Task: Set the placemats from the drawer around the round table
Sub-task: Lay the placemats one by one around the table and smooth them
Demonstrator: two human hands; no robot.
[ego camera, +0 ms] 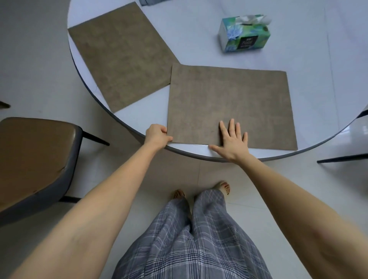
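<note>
At the near rim of the round white worktop [199,49], a brown placemat [229,103] lies flat, its front edge running almost along the curved lip, with only a thin strip of white showing in front of it. The left hand [157,136] is closed in a pinch on this mat's near left corner, right where the corner meets the worktop's rim. The right hand [232,141] lies open and flat, fingers spread on the mat's front edge and the thumb stretched out along the bare strip.

A second placemat [121,57] lies to the left, turned at an angle; its near right corner touches or just overlaps the first mat's far left corner, and its left corners sit at the worktop's rim. A tissue box [245,33] stands well apart from both mats, with open white surface around it. A grey object [149,2] at the far edge is cut off and cannot be told.

A brown-seated chair [35,157] stands on the left, clear of the worktop, with open floor between it and the person's bare feet.
</note>
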